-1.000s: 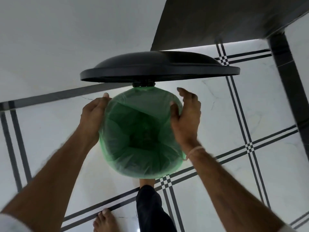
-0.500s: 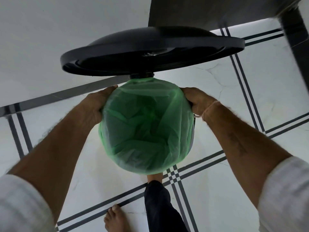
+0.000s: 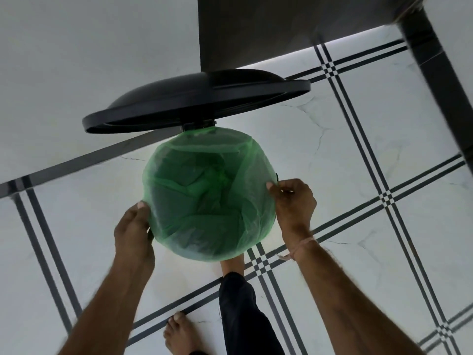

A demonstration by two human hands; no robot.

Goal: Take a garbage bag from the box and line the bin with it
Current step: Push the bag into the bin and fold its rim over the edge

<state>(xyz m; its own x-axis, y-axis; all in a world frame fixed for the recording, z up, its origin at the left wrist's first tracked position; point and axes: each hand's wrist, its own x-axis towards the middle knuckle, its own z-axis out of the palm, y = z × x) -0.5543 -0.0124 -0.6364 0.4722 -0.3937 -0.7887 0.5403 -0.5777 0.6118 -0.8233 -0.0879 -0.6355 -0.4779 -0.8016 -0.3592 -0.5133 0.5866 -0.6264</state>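
A green translucent garbage bag is stretched over the round bin's mouth and folded down over the rim, so almost none of the bin shows. The bin's black lid stands raised behind it on its hinge. My left hand presses against the bag at the bin's near-left side, thumb up along the plastic. My right hand pinches the bag's edge at the right rim, next to a small black part of the bin. No box is in view.
A white tiled floor with black line bands lies all around. A dark table top and its black leg stand at the upper right. A white wall is behind the lid. My bare feet stand just below the bin.
Both hands have slid from the bin's far sides down toward its near sides, still on the bag. The view has tipped so the lid sits lower and the table leg shows.
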